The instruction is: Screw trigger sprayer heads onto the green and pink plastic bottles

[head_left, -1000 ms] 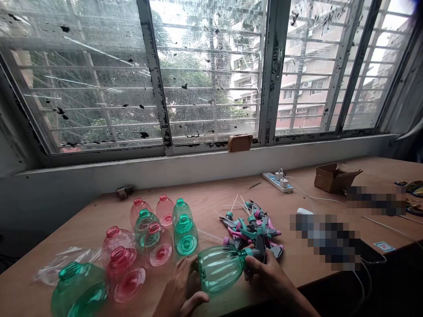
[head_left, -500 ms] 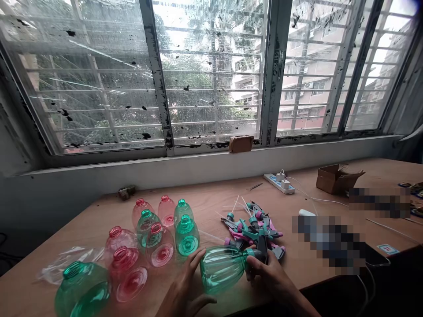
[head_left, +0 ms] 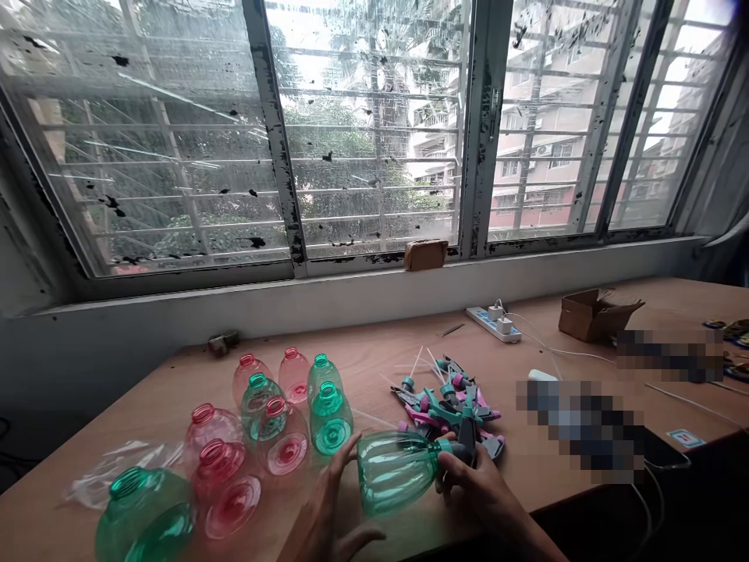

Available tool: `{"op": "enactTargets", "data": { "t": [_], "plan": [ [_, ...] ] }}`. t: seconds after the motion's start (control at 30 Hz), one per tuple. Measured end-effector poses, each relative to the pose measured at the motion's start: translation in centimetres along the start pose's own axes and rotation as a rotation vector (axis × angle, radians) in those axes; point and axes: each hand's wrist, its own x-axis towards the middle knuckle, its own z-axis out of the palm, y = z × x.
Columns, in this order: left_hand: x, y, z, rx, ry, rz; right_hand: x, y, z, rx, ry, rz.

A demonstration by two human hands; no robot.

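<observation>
A green translucent bottle (head_left: 393, 470) lies on its side above the wooden table's (head_left: 146, 406) near edge. My left hand (head_left: 331, 507) cups its base, fingers partly spread against it. Closed round the bottle's neck, my right hand (head_left: 477, 488) grips the teal spray head (head_left: 459, 445) fitted there. Just behind lies a pile of teal and pink spray heads (head_left: 448, 398) with white tubes.
Several empty pink and green bottles (head_left: 275, 417) stand to the left, beside a clear plastic bag (head_left: 117, 464). A power strip (head_left: 495, 321) with cables, a cardboard box (head_left: 591, 312) and blurred items lie to the right. A barred window runs behind.
The bottle has turned slightly in my hands, and my left hand's fingers have opened out along its base. The view shifted a little.
</observation>
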Motion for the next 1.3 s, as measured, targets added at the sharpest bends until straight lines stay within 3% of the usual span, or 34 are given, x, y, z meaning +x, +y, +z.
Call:
{"op": "enactTargets", "data": {
  "t": [0.1, 0.3, 0.43, 0.67, 1.0, 1.3],
  "plan": [
    [0.0, -0.3, 0.2, 0.022, 0.04, 0.03, 0.1, 0.1, -0.1, 0.004, 0.002, 0.007],
    [0.1, -1.8, -0.6, 0.021, -0.05, 0.029, -0.1, 0.1, 0.1, -0.003, -0.032, -0.004],
    [0.3, -1.3, -0.8, 0.021, -0.092, 0.028, -0.2, 0.0, 0.1, -0.004, -0.037, -0.016],
    [0.2, -0.4, -0.1, -0.012, 0.015, -0.012, 0.1, 0.1, -0.2, 0.01, -0.001, -0.002],
    [0.3, -1.0, -1.0, -0.028, -0.039, -0.039, -0.2, 0.2, 0.1, -0.072, -0.118, -0.078],
    [0.3, -0.2, 0.2, -0.023, 0.047, -0.031, 0.0, -0.1, 0.0, -0.012, -0.038, -0.032]
  ]
}}
